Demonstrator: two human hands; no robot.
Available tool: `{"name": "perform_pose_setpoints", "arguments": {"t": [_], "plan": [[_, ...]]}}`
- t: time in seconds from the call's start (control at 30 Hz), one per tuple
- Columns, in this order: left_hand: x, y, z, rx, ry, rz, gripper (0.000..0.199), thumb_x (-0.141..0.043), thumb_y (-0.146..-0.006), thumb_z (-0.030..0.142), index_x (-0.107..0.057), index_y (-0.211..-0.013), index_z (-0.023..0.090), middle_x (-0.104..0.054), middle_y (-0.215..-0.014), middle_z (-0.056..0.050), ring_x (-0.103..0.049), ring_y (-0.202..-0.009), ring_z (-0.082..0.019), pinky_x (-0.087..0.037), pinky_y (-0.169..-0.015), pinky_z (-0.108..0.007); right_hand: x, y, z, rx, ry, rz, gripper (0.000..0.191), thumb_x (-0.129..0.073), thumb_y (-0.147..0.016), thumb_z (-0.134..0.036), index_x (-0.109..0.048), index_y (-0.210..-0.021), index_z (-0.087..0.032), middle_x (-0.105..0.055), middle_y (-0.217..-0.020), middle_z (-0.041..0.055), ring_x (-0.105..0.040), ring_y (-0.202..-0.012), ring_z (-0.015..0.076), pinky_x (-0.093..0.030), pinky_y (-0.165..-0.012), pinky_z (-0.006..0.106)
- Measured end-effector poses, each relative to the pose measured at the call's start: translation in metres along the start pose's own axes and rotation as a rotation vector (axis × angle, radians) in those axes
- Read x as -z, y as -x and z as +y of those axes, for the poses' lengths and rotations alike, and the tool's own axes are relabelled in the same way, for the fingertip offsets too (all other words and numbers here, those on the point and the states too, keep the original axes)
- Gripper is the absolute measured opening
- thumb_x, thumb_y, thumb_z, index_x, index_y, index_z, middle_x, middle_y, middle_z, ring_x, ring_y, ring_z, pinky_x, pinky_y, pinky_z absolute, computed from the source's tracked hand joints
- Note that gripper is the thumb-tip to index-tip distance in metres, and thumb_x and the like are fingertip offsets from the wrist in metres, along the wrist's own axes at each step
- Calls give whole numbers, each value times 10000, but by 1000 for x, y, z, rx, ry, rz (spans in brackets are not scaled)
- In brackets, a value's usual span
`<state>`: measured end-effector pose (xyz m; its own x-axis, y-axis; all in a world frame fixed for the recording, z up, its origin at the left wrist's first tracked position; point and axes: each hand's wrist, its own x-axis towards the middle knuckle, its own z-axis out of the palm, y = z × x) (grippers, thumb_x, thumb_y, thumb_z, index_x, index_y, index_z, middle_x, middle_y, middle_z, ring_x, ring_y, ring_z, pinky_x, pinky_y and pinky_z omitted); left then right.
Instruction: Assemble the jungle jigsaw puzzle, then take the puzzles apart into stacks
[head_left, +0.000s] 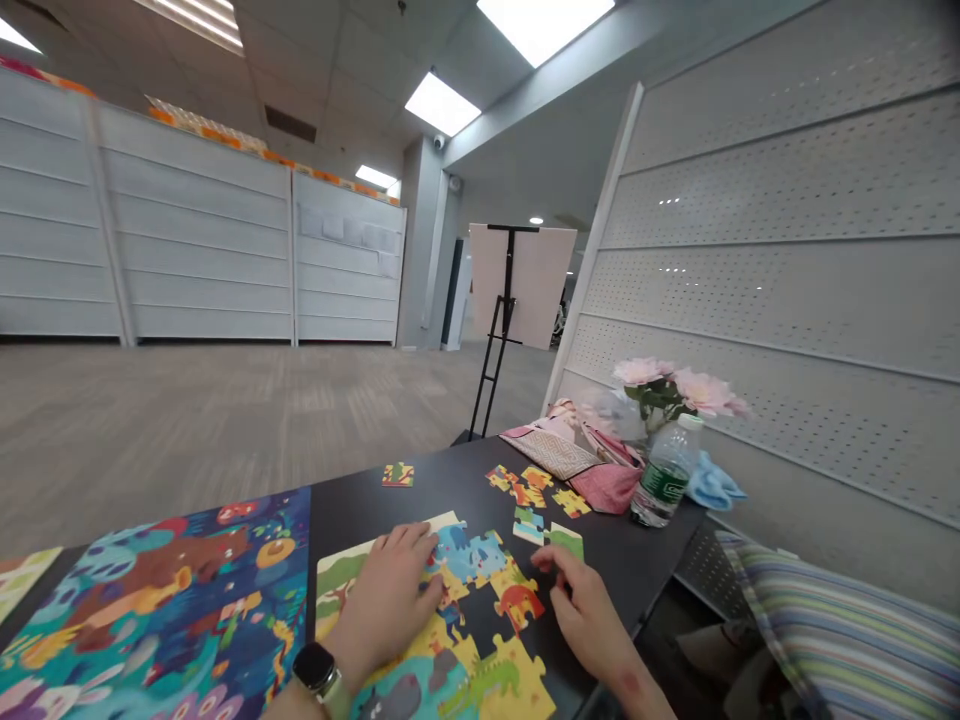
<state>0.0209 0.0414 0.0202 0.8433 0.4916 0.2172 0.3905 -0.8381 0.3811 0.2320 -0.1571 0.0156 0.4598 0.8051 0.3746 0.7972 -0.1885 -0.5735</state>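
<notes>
One hand, the left hand (394,590), lies palm down on the partly joined puzzle (529,690), which sits on the black table (446,490), thumb spread from the fingers. The right hand (589,615) is loosely curled at the puzzle's right side, near the green piece (568,541); whether its fingertips pinch anything, I cannot tell. Light, even pressure from the left palm should steady the joined part without shifting its seams. The right fingertips would best grip a piece by its edges, line tab up with notch, then press straight down; pushing sideways could spring neighbouring joints open.
</notes>
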Motion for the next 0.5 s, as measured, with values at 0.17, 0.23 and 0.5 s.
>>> {"name": "perform_pose_setpoints", "arguments": {"t": [0.17, 0.23, 0.5], "plan": [[-1, 0, -1, -2, -6, 7, 484, -490, -914, 330, -613, -1360, 185, -552, -1457, -106, -465, -1343, -295, -355, -1118, -461, -2, 0, -6, 12, 6, 3, 338, -400, -723, -79, -635, -921, -219, -690, -916, 30, -653, -892, 211, -500, -821, 325], [1, 0, 0, 1, -10, -2, 486, -487, -915, 327, -610, -1362, 182, -551, -1458, -108, -461, -1347, -293, -351, -1121, -461, -4, 1, -6, 11, 14, 11, 335, -398, -723, -88, -639, -910, -227, -692, -909, 25, -659, -893, 205, -506, -824, 316], [2, -1, 2, 3, -14, -8, 471, -485, -915, 321, -613, -1350, 192, -557, -1447, -105, -470, -1334, -292, -359, -1110, -449, 11, -5, 40, -131, 117, 218, 473, -347, -791, -203, -598, -1192, -173, -672, -1183, 126, -643, -1105, 252, -488, -991, 416]]}}
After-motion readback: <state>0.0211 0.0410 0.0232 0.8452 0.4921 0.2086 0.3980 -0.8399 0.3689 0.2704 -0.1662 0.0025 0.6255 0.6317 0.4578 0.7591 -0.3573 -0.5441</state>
